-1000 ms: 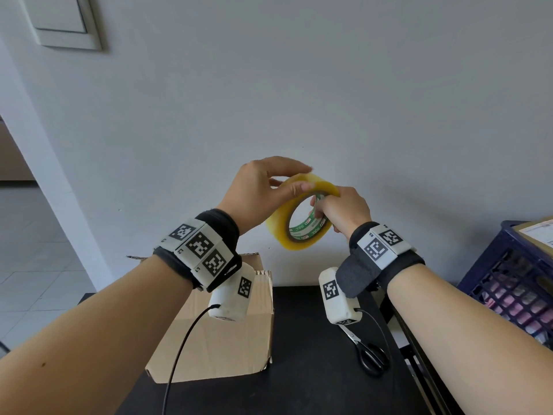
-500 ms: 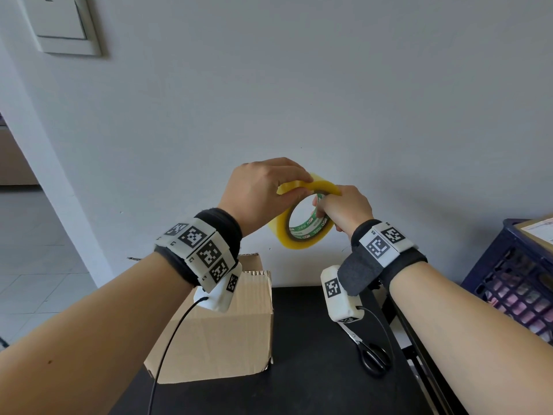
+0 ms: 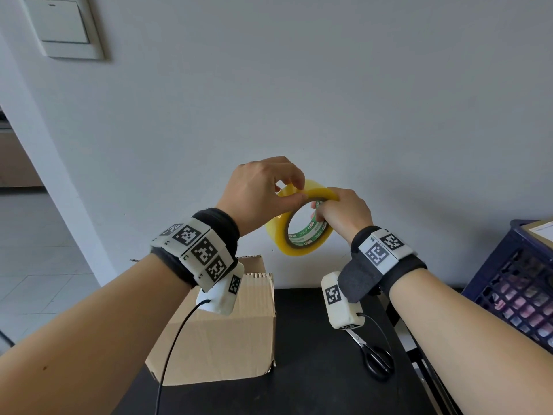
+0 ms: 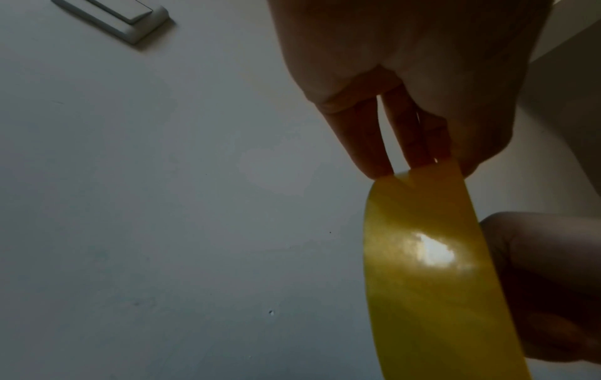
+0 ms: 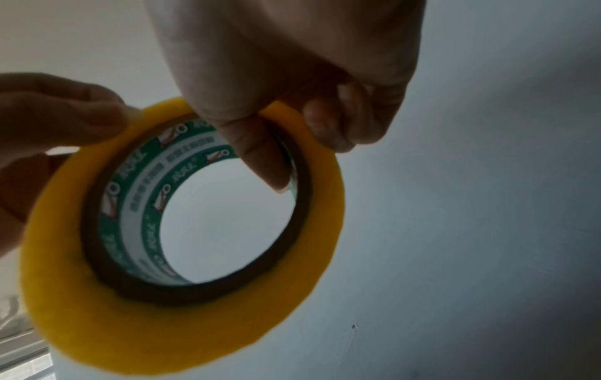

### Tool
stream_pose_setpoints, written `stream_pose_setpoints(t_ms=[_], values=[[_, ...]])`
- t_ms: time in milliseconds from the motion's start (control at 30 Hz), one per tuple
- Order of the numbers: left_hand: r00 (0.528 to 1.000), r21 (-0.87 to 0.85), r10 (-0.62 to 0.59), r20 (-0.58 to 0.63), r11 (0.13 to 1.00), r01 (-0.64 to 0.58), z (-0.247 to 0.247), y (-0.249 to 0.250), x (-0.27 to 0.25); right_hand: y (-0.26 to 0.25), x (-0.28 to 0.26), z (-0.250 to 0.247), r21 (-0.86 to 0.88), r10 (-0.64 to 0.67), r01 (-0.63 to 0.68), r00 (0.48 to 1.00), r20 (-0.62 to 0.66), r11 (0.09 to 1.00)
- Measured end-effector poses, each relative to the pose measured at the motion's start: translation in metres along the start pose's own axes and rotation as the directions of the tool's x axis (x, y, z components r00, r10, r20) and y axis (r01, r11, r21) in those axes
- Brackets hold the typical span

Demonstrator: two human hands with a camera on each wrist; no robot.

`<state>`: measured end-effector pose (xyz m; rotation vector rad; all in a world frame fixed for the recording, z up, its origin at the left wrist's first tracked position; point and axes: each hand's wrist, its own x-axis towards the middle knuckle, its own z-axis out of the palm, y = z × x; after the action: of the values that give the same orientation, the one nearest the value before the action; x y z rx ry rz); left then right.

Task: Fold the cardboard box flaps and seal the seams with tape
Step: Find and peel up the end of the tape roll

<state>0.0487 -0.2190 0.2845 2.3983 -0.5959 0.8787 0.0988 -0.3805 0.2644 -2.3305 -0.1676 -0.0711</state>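
Left hand (image 4: pixel 406 77) fingertips (image 4: pixel 374 159) pinch the top edge of the yellow tape roll (image 4: pixel 432 270); right hand (image 4: pixel 546 282) grips its right side; wall switch (image 4: pixel 120 18) upper left

Head cam: above and behind the tape roll (image 3: pixel 300 232), facing fwd/down toward the wall. L wrist cam: close under the roll's left, looking up along its outer band (image 4: pixel 432 270). R wrist cam: close under its right, looking through the core. All three share the roll.
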Motion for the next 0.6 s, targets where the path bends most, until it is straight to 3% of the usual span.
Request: stream_pose_setpoints(t_ms=[233,467,600], values=[[0.999,-0.099,-0.009,-0.043,0.995,0.005,0.003,0.003,0.0,-0.003,0.002,-0.001,0.012,0.012,-0.012,1.0,0.017,1.0],[0.997,-0.044,0.066,-0.047,0.997,-0.068,0.006,-0.003,-0.003,0.001,0.004,-0.007,-0.006,0.029,-0.029,0.999,0.03,1.0],[0.999,0.005,0.034,-0.012,0.999,-0.034,0.008,-0.002,-0.005,0.007,0.003,-0.003,-0.034,0.032,-0.031,0.999,0.031,0.999]])
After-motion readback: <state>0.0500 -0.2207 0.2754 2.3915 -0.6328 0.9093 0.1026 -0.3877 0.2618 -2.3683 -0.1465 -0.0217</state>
